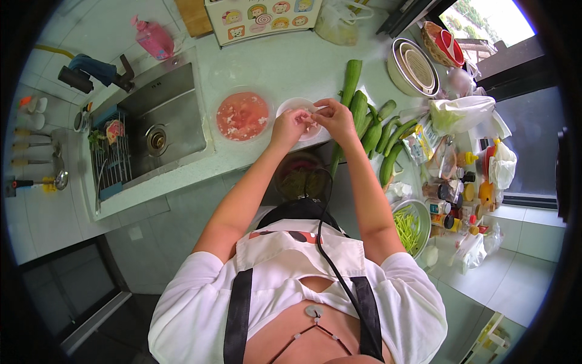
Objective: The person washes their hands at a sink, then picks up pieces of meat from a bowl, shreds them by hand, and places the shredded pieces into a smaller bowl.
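Note:
Both my hands are over a white bowl near the counter's front edge, their fingertips almost meeting. My left hand is curled closed, pinching a small pale pinkish piece of food that shows at its fingertips. My right hand is closed too, thumb and fingers pressed together beside that piece. What the right fingers hold, if anything, is too small to make out. More pale bits lie in the bowl, partly hidden by my hands. Just left stands a clear bowl of pinkish-red liquid with pale pieces in it.
To the right lie several long green vegetables. Beyond them are nested bowls and a colander, bottles and bags, and a basin of green stalks. A steel sink with a drying rack is at left. A patterned box stands behind.

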Demonstrator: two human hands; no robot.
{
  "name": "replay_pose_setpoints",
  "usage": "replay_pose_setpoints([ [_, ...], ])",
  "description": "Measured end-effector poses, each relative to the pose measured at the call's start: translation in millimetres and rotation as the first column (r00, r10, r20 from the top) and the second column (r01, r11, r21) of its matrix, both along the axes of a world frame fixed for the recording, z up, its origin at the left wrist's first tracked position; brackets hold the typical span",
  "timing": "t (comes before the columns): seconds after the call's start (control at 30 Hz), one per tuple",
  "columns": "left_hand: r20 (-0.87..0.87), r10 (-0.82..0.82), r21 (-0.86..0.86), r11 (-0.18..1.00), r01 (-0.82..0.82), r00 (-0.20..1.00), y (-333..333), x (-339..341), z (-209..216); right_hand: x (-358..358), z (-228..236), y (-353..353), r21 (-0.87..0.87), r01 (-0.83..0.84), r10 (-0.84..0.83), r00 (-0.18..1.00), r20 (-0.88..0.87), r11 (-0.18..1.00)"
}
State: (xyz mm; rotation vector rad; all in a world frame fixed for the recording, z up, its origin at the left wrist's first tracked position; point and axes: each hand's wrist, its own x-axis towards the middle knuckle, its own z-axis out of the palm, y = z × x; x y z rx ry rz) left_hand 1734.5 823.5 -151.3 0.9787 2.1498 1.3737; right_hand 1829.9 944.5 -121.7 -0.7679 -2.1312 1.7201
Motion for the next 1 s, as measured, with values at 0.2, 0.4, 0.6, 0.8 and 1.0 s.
replay_pose_setpoints([
  [0.2, 0.269, 0.065, 0.050, 0.995, -0.081, 0.961, 10.9, 8.3, 0.0, 2.8, -11.5, 14.5, 0.120, 0.099, -0.095, 0.995, -0.033, 0.988],
  [0.4, 0.709, 0.133, 0.054, 0.969, -0.241, 0.692, 1.9, -6.6, -13.6, 12.2, -35.0, 8.8, 0.202, 0.025, -0.038, 0.997, 0.065, 0.979],
  [0.6, 0.715, 0.160, 0.045, 0.961, -0.274, 0.680, -1.9, -1.5, -7.1, 5.0, -22.7, -15.3, 0.163, -0.006, -0.003, 0.998, 0.056, 0.987],
  [0.8, 0.726, 0.188, 0.039, 0.949, -0.313, 0.662, -2.3, 3.4, -7.8, 2.6, -18.0, -21.6, 0.526, 0.024, -0.054, 0.998, 0.042, 0.850],
  [1.0, 0.722, 0.289, -0.032, 0.921, -0.387, 0.628, 5.5, 10.5, -2.2, 0.1, -17.7, -26.2, 0.647, 0.005, -0.050, 0.997, 0.051, 0.763],
])
